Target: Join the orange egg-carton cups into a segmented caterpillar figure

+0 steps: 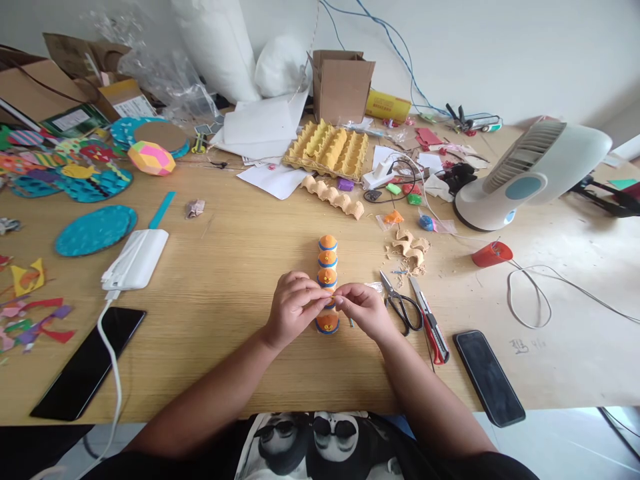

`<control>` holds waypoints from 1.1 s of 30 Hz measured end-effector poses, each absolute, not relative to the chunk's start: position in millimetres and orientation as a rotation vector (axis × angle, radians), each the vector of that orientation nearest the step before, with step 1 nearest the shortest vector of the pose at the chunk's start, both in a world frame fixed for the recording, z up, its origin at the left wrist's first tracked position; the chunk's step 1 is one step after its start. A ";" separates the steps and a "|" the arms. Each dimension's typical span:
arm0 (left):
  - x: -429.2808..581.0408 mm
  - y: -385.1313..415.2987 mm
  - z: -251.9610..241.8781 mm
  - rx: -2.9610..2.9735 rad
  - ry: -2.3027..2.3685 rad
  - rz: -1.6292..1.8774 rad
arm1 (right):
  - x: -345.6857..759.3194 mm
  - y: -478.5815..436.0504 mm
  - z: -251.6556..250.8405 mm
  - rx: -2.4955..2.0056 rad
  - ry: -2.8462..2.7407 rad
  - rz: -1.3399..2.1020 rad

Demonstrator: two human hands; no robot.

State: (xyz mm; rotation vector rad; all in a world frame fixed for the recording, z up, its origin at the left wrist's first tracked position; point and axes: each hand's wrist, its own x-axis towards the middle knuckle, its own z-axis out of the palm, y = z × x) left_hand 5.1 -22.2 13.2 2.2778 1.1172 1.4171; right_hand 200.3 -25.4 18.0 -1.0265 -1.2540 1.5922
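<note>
A row of several orange and blue painted egg-carton cups point(327, 260) runs away from me on the wooden table point(240, 253), like a caterpillar. My left hand point(293, 307) and my right hand point(365, 308) meet over the near part of the row, fingers pinched together on one of the cups. The nearest cup point(327, 323) shows below my fingers. What exactly the fingertips grip between them is too small to make out.
Scissors point(400, 305) and a red utility knife point(431, 323) lie right of my hands, a black phone point(487, 377) beyond. A second phone point(87, 363) and white power bank point(137, 259) lie left. Yellow egg tray point(327, 148), carton scraps point(413, 250), a fan point(530, 173) and paper crafts point(93, 177) stand further back.
</note>
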 end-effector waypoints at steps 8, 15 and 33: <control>3.8 -22.6 8.9 2.303 1.115 1.430 | 200.2 -24.5 15.9 -1.016 -1.211 1.612; 4.5 -21.6 11.3 2.289 1.098 1.445 | 200.3 -24.1 14.3 -1.008 -1.218 1.602; 4.0 -22.8 10.3 2.292 1.155 1.423 | 198.6 -25.6 17.8 -1.019 -1.203 1.621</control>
